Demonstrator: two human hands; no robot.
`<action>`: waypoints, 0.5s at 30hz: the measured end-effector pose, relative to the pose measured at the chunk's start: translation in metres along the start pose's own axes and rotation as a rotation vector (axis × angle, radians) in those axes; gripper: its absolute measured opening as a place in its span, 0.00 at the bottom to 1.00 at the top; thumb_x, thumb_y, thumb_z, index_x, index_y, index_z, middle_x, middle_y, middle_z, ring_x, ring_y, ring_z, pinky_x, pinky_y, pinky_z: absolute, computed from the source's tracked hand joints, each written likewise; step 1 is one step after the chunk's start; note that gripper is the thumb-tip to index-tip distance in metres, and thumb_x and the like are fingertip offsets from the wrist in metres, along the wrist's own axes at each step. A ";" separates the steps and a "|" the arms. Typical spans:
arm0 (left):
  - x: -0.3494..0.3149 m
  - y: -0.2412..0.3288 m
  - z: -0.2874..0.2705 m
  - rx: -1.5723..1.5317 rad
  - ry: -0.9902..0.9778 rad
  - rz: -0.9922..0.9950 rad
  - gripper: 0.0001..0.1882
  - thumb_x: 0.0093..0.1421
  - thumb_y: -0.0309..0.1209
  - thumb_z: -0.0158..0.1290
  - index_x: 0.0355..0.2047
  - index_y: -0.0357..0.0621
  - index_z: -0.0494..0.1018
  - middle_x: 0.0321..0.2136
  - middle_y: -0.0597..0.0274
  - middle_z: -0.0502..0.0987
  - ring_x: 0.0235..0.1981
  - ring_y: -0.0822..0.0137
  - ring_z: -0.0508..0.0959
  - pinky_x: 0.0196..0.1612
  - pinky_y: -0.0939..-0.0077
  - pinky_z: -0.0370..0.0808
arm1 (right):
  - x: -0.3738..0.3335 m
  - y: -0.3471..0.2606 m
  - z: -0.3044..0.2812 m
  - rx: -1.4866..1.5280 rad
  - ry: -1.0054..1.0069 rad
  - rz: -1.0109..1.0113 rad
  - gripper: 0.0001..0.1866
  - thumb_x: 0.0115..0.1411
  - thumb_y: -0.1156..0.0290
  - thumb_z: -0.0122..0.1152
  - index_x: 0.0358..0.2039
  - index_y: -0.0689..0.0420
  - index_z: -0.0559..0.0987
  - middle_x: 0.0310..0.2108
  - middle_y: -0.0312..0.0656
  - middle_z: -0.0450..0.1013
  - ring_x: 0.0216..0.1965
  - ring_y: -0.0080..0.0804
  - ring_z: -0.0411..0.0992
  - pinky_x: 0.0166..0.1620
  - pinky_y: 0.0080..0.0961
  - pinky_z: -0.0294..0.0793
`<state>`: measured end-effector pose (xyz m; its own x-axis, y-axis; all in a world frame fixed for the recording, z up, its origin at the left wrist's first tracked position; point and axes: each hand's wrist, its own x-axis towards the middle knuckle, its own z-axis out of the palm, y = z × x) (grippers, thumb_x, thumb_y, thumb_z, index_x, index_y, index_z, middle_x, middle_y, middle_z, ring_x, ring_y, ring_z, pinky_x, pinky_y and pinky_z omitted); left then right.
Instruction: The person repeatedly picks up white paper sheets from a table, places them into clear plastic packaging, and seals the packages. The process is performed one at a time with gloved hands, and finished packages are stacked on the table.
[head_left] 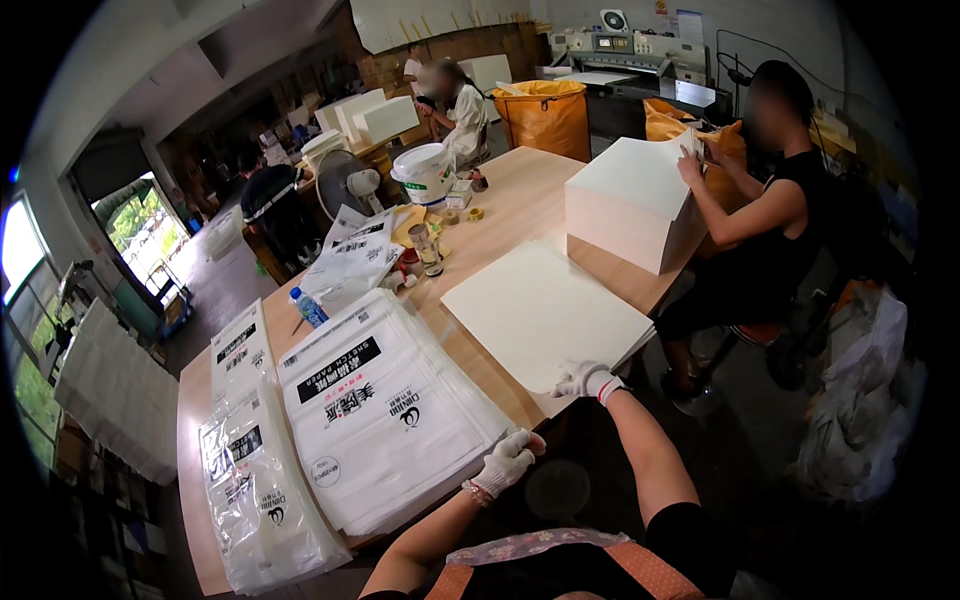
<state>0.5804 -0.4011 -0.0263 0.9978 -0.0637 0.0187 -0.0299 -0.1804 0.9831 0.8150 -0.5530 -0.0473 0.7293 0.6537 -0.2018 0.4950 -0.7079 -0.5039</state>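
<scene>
My left hand (508, 463), in a white knit glove, is at the near right corner of a stack of printed clear plastic bags (370, 440). Its fingers are curled closed on the top bag's corner. My right hand (588, 382), also gloved, lies over the near corner of a flat stack of white paper sheets (545, 310), its fingers apart and touching the paper. A second pile of filled or folded plastic bags (265, 500) lies further left on the table.
Across the wooden table (510, 205) a co-worker (760, 190) handles a tall white paper stack (625, 200). A water bottle (308, 307), a glass jar (425, 250), tape rolls (476, 214), a white bucket (424, 174) and a fan (348, 184) stand beyond the bags.
</scene>
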 end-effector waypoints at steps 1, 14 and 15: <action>0.006 -0.008 0.009 -0.079 -0.017 -0.044 0.11 0.51 0.18 0.41 0.34 0.38 0.70 0.30 0.64 0.73 0.36 0.71 0.73 0.42 0.77 0.71 | 0.005 0.015 0.006 0.003 0.055 -0.120 0.27 0.47 0.54 0.64 0.44 0.56 0.72 0.34 0.44 0.76 0.38 0.41 0.73 0.43 0.32 0.70; 0.060 -0.024 -0.059 -0.581 0.184 -0.590 0.16 0.52 0.24 0.45 0.43 0.36 0.67 0.39 0.56 0.72 0.42 0.62 0.72 0.48 0.70 0.70 | -0.128 -0.052 -0.047 -0.028 0.571 -0.884 0.10 0.55 0.65 0.52 0.31 0.58 0.76 0.26 0.45 0.73 0.26 0.37 0.72 0.31 0.33 0.72; 0.048 0.002 -0.064 -0.553 0.166 -0.645 0.16 0.52 0.25 0.46 0.42 0.36 0.68 0.38 0.57 0.72 0.40 0.62 0.73 0.47 0.71 0.71 | -0.116 -0.012 -0.041 0.028 0.589 -0.693 0.11 0.56 0.65 0.52 0.34 0.58 0.76 0.28 0.45 0.74 0.28 0.35 0.72 0.32 0.32 0.73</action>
<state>0.6323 -0.3413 -0.0114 0.8071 0.0382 -0.5892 0.5351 0.3744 0.7573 0.7438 -0.6310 0.0163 0.3994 0.6822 0.6125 0.9066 -0.1949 -0.3742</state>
